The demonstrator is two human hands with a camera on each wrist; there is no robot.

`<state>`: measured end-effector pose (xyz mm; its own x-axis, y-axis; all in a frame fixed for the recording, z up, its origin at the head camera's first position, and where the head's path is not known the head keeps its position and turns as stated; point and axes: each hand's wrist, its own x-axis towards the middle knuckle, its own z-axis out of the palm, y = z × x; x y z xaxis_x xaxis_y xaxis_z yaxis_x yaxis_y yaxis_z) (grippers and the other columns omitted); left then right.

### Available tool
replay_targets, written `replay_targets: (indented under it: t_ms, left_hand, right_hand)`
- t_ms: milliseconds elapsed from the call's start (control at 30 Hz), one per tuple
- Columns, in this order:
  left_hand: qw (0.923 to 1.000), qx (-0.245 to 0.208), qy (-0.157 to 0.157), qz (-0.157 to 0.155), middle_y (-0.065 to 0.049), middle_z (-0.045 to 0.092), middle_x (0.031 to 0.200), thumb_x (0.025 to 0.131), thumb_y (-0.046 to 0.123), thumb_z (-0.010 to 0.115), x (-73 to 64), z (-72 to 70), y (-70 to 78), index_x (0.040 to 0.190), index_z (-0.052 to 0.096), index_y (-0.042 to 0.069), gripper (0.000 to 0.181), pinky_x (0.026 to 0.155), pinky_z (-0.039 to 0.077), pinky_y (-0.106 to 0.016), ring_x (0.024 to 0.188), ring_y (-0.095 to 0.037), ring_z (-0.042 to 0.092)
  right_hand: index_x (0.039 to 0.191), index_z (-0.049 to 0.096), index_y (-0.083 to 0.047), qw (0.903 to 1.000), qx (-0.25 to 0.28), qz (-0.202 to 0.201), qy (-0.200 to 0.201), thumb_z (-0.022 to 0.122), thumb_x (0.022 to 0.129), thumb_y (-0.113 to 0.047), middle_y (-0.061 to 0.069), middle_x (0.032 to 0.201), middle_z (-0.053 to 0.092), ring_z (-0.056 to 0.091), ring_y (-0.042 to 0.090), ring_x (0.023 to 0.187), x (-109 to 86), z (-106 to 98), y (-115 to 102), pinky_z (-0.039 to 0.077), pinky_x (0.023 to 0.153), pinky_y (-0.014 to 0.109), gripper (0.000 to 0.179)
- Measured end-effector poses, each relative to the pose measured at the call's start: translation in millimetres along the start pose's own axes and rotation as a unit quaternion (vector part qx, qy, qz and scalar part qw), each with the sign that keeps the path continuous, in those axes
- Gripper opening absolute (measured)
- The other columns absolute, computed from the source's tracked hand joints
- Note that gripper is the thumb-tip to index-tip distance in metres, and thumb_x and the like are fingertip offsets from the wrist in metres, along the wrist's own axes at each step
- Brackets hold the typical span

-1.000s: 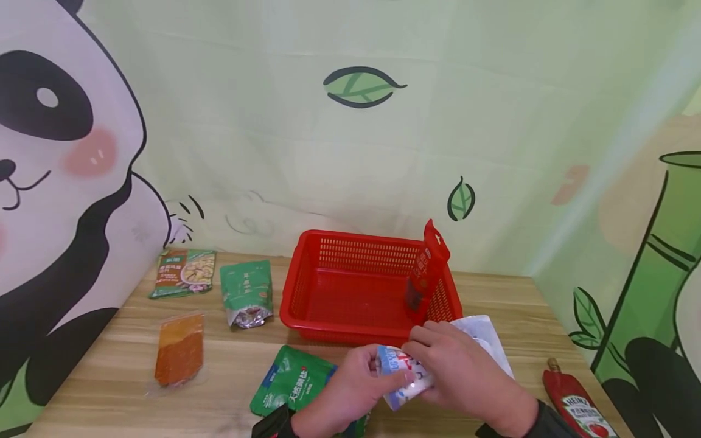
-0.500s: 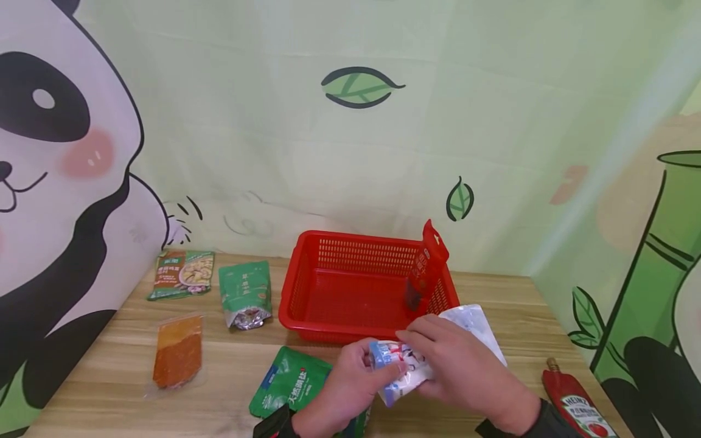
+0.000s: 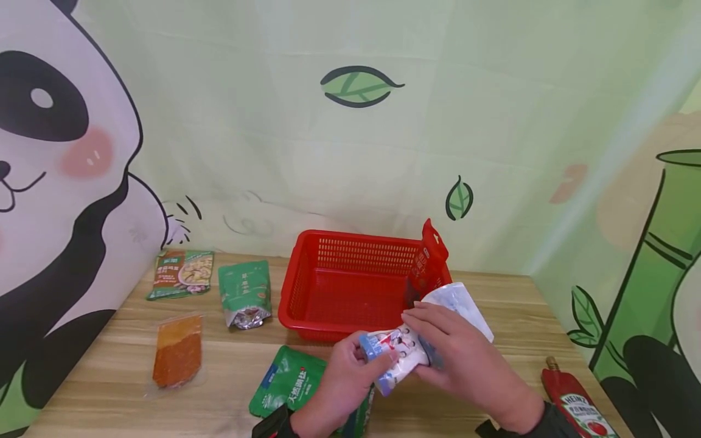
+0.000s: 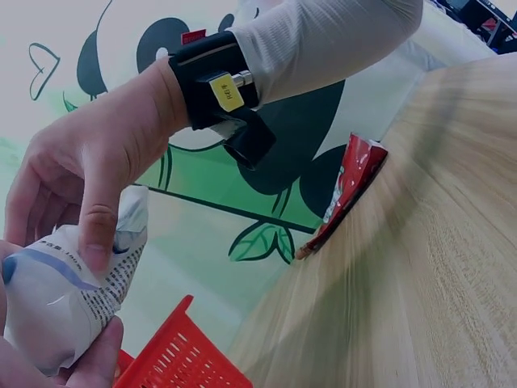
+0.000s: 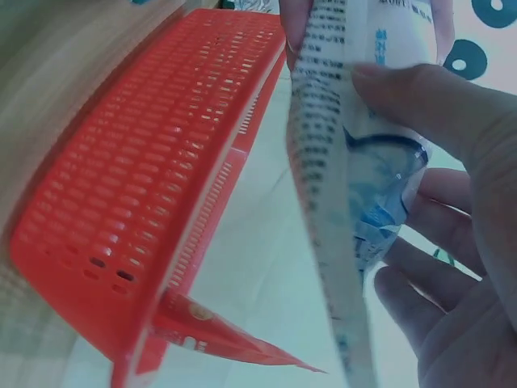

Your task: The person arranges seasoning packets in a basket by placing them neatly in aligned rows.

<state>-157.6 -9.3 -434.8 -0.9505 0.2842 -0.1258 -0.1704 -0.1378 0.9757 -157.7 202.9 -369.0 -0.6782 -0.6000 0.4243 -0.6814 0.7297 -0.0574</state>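
Observation:
Both hands hold a white and blue printed plastic pouch (image 3: pixel 401 347) just in front of the red basket's near right corner. My left hand (image 3: pixel 353 371) grips its lower left end, thumb across the front. At the other end, my right hand (image 3: pixel 457 347) has its thumb on one face and its fingers behind, as the right wrist view shows. The pouch's pale flap (image 3: pixel 462 304) sticks out beyond the right hand. Small print covers the pouch's side (image 5: pixel 319 121) in the right wrist view. Its contents are hidden.
The red basket (image 3: pixel 306 325) holds an upright red packet (image 3: pixel 429 258). A green pouch (image 3: pixel 290 377) lies partly under the left forearm. A green bag (image 3: pixel 245 292), a food packet (image 3: pixel 183 274) and an orange-brown packet (image 3: pixel 177 353) lie left; a ketchup pouch (image 3: pixel 577 398) lies right.
Both hands have shifted slightly up and left with the pouch, nearer the basket. The pouch's printed front shows more, and its pale flap has moved left over the basket's corner.

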Motion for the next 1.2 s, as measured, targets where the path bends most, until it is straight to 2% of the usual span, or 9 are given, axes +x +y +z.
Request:
replay_targets:
  t_ms: [333,567,733,833,900,967,1067,1133,1200]
  left_hand:
    - [0.9996,-0.017,0.022,0.003,-0.007,0.073,0.120,0.091,0.035,0.078,2.5,-2.1,-0.3,0.130,0.058,0.007,0.052,0.088,0.061,-0.031,0.101,-0.018,0.073]
    - [0.9970,-0.047,0.056,0.025,-0.011,0.071,0.125,0.094,0.031,0.076,-0.1,-2.3,-1.5,0.132,0.056,0.004,0.051,0.089,0.061,-0.032,0.102,-0.018,0.071]
    - [0.9945,-0.051,0.082,0.039,-0.011,0.069,0.129,0.093,0.033,0.077,-1.4,-2.0,1.1,0.134,0.054,0.006,0.054,0.090,0.061,-0.033,0.105,-0.019,0.070]
    - [0.9921,-0.067,0.092,0.052,-0.011,0.068,0.131,0.093,0.032,0.077,-2.0,-1.7,2.5,0.134,0.053,0.006,0.053,0.090,0.061,-0.032,0.106,-0.019,0.070]
    - [0.9906,-0.078,0.095,0.061,-0.012,0.067,0.131,0.093,0.030,0.076,-2.6,-1.6,3.6,0.134,0.053,0.006,0.053,0.090,0.061,-0.031,0.107,-0.020,0.069]
    - [0.9900,-0.081,0.096,0.064,-0.012,0.067,0.131,0.093,0.031,0.076,-3.6,-1.1,4.8,0.134,0.052,0.007,0.053,0.089,0.061,-0.031,0.107,-0.020,0.069]
    - [0.9904,-0.077,0.097,0.061,-0.010,0.067,0.130,0.093,0.033,0.077,-6.3,0.9,6.2,0.134,0.052,0.009,0.054,0.089,0.060,-0.030,0.107,-0.020,0.069]
    - [0.9905,-0.078,0.094,0.064,-0.010,0.068,0.130,0.092,0.032,0.077,-8.7,3.0,6.1,0.134,0.053,0.009,0.054,0.088,0.060,-0.029,0.106,-0.020,0.070]
    - [0.9899,-0.085,0.086,0.074,-0.011,0.068,0.128,0.092,0.030,0.078,-11.0,5.3,5.5,0.133,0.054,0.008,0.052,0.087,0.060,-0.028,0.105,-0.021,0.070]
  right_hand:
    - [0.139,0.063,-0.023,0.9919,0.097,0.035,0.074,0.090,0.075,-0.045,-0.005,0.142,0.063,0.052,0.016,0.139,-16.8,10,-5,0.047,0.105,0.017,0.073]
    - [0.125,0.070,-0.008,0.9576,0.199,-0.050,0.202,0.086,0.083,-0.037,0.010,0.122,0.074,0.062,0.021,0.127,-22.3,29,-4,0.043,0.110,0.015,0.053]
    - [0.103,0.075,-0.002,0.9012,0.316,-0.084,0.285,0.085,0.084,-0.009,0.015,0.101,0.074,0.067,0.021,0.109,-22.1,38,-8,0.051,0.102,0.019,0.023]
    - [0.089,0.074,0.001,0.8700,0.382,-0.063,0.305,0.078,0.079,0.012,0.014,0.090,0.072,0.067,0.019,0.093,-23.4,44,-11,0.055,0.090,0.020,0.016]
    - [0.082,0.071,0.000,0.8619,0.408,0.011,0.301,0.075,0.080,0.017,0.010,0.085,0.071,0.066,0.017,0.085,-25.1,48,-13,0.057,0.081,0.020,0.018]
    - [0.078,0.065,-0.002,0.8493,0.423,0.137,0.284,0.074,0.082,0.016,0.006,0.081,0.070,0.067,0.014,0.078,-26.7,53,-16,0.058,0.073,0.020,0.020]
    - [0.091,0.058,-0.001,0.7888,0.483,0.288,0.248,0.070,0.090,0.009,0.001,0.086,0.072,0.072,0.012,0.077,-22.6,55,-21,0.061,0.072,0.026,0.016]
    - [0.109,0.055,-0.002,0.7337,0.552,0.311,0.245,0.063,0.096,0.005,0.000,0.099,0.074,0.074,0.014,0.086,-17.2,57,-24,0.063,0.078,0.030,0.016]
    - [0.129,0.050,-0.008,0.6871,0.627,0.281,0.236,0.053,0.103,0.001,-0.002,0.118,0.072,0.073,0.014,0.102,-13.1,58,-26,0.061,0.089,0.032,0.028]
